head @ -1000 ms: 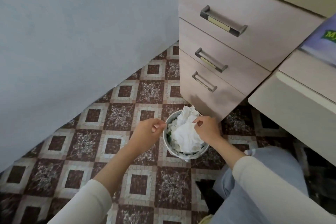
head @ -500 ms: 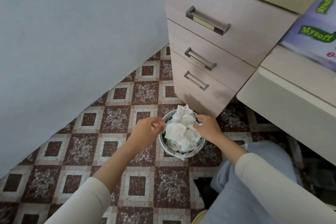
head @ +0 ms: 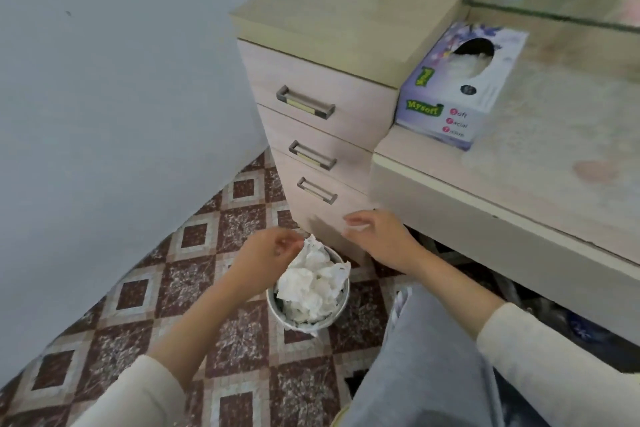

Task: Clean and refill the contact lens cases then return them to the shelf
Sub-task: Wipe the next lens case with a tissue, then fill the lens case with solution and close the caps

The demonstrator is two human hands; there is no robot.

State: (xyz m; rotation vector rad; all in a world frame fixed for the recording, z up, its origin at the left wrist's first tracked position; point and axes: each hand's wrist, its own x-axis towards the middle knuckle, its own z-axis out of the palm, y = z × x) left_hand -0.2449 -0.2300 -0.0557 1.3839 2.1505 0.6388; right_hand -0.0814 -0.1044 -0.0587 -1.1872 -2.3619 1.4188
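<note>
Down at floor level, the left hand (head: 266,255) is hovering over the near-left rim of a small waste bin (head: 294,322). Its fingers (head: 291,243) are curling together right at the peak of the crumpled tissues (head: 311,282) heaped in the bin; whether they are pinching that paper I cannot tell. Just right of those fingers, the right hand (head: 381,239) is hanging above and beyond the bin with its fingers loose and spread, apparently gripping nothing, though a pale blur at the tips is too small to read. Beyond both sets of fingers a drawer unit (head: 322,80) is standing, and up to their right a tissue box (head: 450,97) is sitting on the worktop (head: 554,149). No contact lens cases are showing anywhere. This looks like used wipes being binned during cleaning. Next, the hands are probably needing to rise to the worktop and find the cases.
</note>
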